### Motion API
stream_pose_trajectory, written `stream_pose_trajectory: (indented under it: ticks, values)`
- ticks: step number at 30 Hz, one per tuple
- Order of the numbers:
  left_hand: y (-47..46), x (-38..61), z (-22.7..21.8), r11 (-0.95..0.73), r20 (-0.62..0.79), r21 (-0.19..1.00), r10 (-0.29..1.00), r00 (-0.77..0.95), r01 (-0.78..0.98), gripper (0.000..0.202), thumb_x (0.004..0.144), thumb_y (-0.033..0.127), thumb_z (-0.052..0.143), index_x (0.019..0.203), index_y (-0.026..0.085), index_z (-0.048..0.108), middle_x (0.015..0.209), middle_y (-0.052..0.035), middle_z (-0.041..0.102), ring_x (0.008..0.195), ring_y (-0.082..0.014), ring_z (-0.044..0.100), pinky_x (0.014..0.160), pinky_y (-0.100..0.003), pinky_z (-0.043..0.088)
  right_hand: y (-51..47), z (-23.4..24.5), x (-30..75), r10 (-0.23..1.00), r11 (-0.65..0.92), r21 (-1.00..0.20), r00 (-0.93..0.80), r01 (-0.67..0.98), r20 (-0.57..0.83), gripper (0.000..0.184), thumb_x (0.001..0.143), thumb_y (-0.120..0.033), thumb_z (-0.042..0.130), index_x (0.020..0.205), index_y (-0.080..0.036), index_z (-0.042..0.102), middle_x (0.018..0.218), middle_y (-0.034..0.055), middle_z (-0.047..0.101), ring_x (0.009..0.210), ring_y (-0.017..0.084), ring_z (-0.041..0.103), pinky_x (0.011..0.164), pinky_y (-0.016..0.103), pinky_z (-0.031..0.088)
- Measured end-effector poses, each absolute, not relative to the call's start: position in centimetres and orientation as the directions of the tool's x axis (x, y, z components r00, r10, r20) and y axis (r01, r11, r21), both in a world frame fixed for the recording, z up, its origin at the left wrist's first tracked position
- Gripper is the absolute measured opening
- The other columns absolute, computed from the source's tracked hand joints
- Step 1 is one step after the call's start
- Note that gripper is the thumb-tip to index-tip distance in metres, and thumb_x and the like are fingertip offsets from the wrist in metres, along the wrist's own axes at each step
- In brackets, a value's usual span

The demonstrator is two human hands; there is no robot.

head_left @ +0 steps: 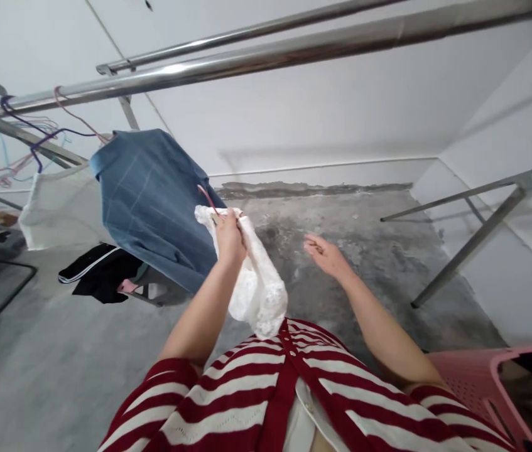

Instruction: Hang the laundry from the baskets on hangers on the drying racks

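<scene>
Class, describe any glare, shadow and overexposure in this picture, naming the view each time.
Head view: glare streaks the thicker metal rail; head view: a soft, dim shadow band crosses the white wall; head view: the white garment looks partly washed out.

The long silver metal rail looks glossy; the white lacy cloth garment, textured; the blue collared cloth shirt, matt; the grey concrete floor, rough.

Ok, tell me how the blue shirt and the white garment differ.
The blue shirt hangs from the rail; the white garment is held in the left hand. The shirt hangs spread out, while the white garment droops in a narrow bunch. Both are on hangers.
</scene>
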State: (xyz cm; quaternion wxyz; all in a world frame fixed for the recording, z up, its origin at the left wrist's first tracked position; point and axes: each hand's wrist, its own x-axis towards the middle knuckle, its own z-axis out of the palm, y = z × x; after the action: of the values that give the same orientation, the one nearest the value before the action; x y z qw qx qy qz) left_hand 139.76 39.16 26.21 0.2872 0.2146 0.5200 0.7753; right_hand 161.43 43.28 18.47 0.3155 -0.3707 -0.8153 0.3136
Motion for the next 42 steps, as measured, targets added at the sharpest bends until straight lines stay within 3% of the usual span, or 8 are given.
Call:
stream_pose_trajectory:
  ticks: [7,10,13,19,24,28,33,42]
  values:
    - [38.1,144.8,24.8,-0.435,0.144,0.841,0.754,-0.641,-0.323,0.02,0.083,0.041,0.052,0.084,0.021,0.05,0.078,-0.0001,0.059,0.074,-0.0115,0.06,0.07,-0.022,0.048,40.1,22.5,157.0,0.687,0.723,-0.505,-0.566,0.472,0.455,0.054,0.081,-0.032,0.056,0.134,-0.027,0.048,0.125,0.0121,0.059,0.107,0.032,0.058,0.088,0.043,0.048]
    - [35.2,142.7,24.0,-0.442,0.353,0.897,0.746,-0.564,-0.024,0.027,0.08,0.039,0.06,0.1,0.021,0.058,0.105,-0.0063,0.062,0.101,-0.0178,0.059,0.087,-0.028,0.047,41.6,24.5,159.3,0.679,0.734,-0.428,-0.538,0.527,0.5,0.044,0.085,-0.031,0.048,0.128,-0.024,0.055,0.119,0.0113,0.064,0.103,0.031,0.061,0.089,0.043,0.048]
    - [32.9,138.3,21.5,-0.316,0.47,0.882,0.525,-0.71,0.35,0.042,0.078,0.041,0.063,0.115,0.022,0.055,0.127,-0.0102,0.052,0.124,-0.0236,0.044,0.106,-0.036,0.034,43.2,27.4,163.0,0.626,0.769,-0.341,-0.528,0.541,0.574,0.039,0.086,-0.029,0.046,0.123,-0.025,0.058,0.12,0.0072,0.064,0.107,0.027,0.061,0.091,0.039,0.049]
    - [32.8,132.5,19.9,-0.235,0.522,0.847,0.545,-0.656,0.478,0.098,0.062,0.049,0.076,0.141,0.021,0.024,0.148,-0.0181,0.026,0.137,-0.0309,0.027,0.112,-0.047,0.02,43.4,30.0,167.4,0.57,0.821,-0.367,-0.598,0.437,0.564,0.036,0.086,-0.03,0.051,0.12,-0.027,0.06,0.119,0.0026,0.065,0.107,0.024,0.063,0.092,0.038,0.05]
    - [32.4,134.5,24.5,-0.338,0.687,0.611,0.676,-0.267,0.716,0.057,0.067,0.047,0.072,0.116,0.024,0.057,0.122,-0.0103,0.058,0.127,-0.0296,0.042,0.109,-0.045,0.023,42.5,29.1,167.0,0.593,0.803,-0.392,-0.664,0.449,0.455,0.032,0.084,-0.028,0.053,0.113,-0.025,0.065,0.113,0.0029,0.068,0.103,0.024,0.065,0.089,0.035,0.052]
    - [32.3,136.5,26.5,-0.39,0.642,0.602,0.756,-0.131,0.697,0.02,0.079,0.04,0.061,0.089,0.023,0.066,0.079,-0.0056,0.066,0.082,-0.0197,0.062,0.076,-0.026,0.044,41.4,29.8,166.6,0.638,0.762,-0.457,-0.657,0.46,0.402,0.032,0.084,-0.032,0.053,0.113,-0.023,0.065,0.113,0.0038,0.068,0.103,0.023,0.064,0.088,0.035,0.051]
    - [31.2,134.9,27.9,-0.338,0.775,0.404,0.62,-0.122,0.85,0.019,0.083,0.033,0.056,0.082,0.018,0.067,0.067,-0.0013,0.063,0.062,-0.0117,0.055,0.06,-0.021,0.04,42.1,28.4,170.2,0.738,0.645,-0.594,-0.595,0.481,0.319,0.075,0.063,-0.042,0.075,0.132,-0.023,0.049,0.121,0.0067,0.062,0.108,0.026,0.06,0.092,0.039,0.048]
    - [27.6,131.1,30.1,-0.424,0.752,0.291,0.655,0.069,0.857,0.016,0.081,0.032,0.06,0.082,0.019,0.069,0.061,0.003,0.059,0.053,-0.0076,0.05,0.052,-0.018,0.038,43.8,25.3,172.8,0.933,0.358,-0.9,-0.052,0.248,0.356,0.028,0.073,-0.044,0.06,0.087,-0.021,0.063,0.063,-0.0016,0.063,0.052,0.013,0.055,0.049,0.024,0.043]
